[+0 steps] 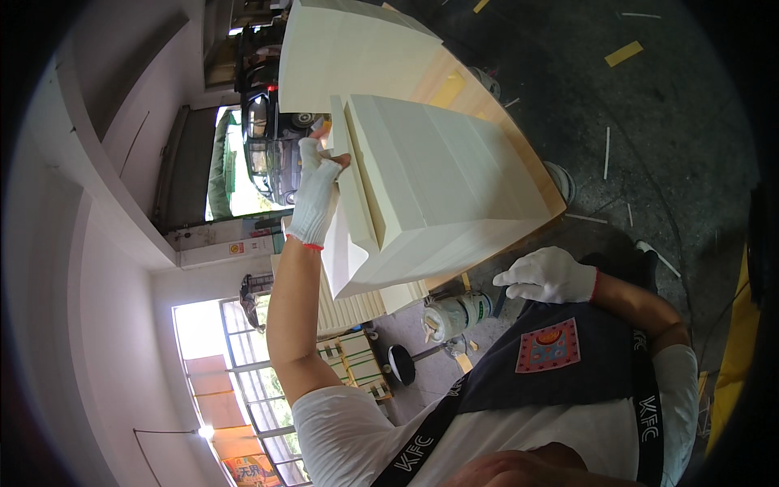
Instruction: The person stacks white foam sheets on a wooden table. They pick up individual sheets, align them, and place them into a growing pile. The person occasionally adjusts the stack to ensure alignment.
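My left hand, in a white knit glove with a red cuff and bare fingertips, is closed on the edge of a pale board. This board lies against a large block-like stack of pale boards, with a narrow gap along one side. My right hand, gloved in white too, hangs near the dark apron, apart from the stack. Its fingers are curled, and a dark flat piece sticks out below them; what it is cannot be made out. The stack rests on a wooden base.
A second pale stack stands beyond the first. A smeared bucket sits close to my body, and another bucket shows past the base's edge. Pale strips and a yellow piece lie on the dark floor. A dark vehicle stands outside the doorway.
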{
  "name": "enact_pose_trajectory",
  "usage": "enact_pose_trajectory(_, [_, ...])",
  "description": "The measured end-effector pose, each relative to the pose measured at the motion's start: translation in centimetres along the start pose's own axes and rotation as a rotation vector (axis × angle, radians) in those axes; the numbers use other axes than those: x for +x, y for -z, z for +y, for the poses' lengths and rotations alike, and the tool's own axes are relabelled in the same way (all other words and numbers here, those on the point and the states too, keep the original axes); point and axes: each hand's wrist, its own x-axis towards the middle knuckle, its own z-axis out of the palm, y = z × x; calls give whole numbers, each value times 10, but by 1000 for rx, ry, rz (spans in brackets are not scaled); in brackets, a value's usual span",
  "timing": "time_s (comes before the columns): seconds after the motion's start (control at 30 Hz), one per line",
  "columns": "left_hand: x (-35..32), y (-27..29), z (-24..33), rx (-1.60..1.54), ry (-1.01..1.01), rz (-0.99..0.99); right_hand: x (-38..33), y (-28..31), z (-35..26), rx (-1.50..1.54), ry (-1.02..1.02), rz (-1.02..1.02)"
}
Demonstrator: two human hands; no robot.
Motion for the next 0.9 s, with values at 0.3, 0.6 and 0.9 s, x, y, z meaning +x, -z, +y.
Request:
enact_pose_trajectory(0.3, [9, -11, 20, 580, -54, -148, -4, -5, 5, -23, 83, 107])
enact_pose_trajectory(0.6, [2, -15, 20, 219, 91, -32, -8, -5, 6, -23, 78, 122])
enact_pose_trajectory(0.9, [-3, -14, 6, 69, -34, 64, -5, -4, 6, -34, 65, 107])
